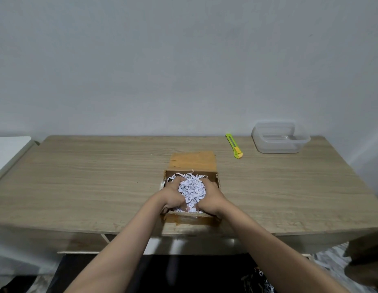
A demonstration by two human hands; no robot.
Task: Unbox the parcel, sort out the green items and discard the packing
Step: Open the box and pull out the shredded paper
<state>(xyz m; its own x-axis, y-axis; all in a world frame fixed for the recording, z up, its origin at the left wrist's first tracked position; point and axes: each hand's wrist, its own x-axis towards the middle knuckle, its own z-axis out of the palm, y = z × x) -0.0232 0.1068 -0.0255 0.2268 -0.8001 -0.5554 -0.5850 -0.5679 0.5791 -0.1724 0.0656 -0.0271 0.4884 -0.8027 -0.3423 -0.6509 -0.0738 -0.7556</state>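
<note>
The left hand (173,195) and the right hand (210,199) are both pushed down into the open box (191,218). A heap of white paper strips (192,190) is cupped between them, with the fingers curled round it from each side. The box is set near the front edge of the wooden table (78,182), and its far flap (192,161) is laid back flat.

The step in hand looks like the scooping out of the packing. No green items can be seen in the box yet; they may be hidden under the paper.

A green and yellow cutter (234,145) is left on the table beyond the box, to the right. A clear plastic tub (280,138) is placed near it, further right.

Next, the heap would need to be lifted up and out, held tight so that few strips are dropped. A place for the packing is not shown. After that, the box should be searched for green things.
</note>
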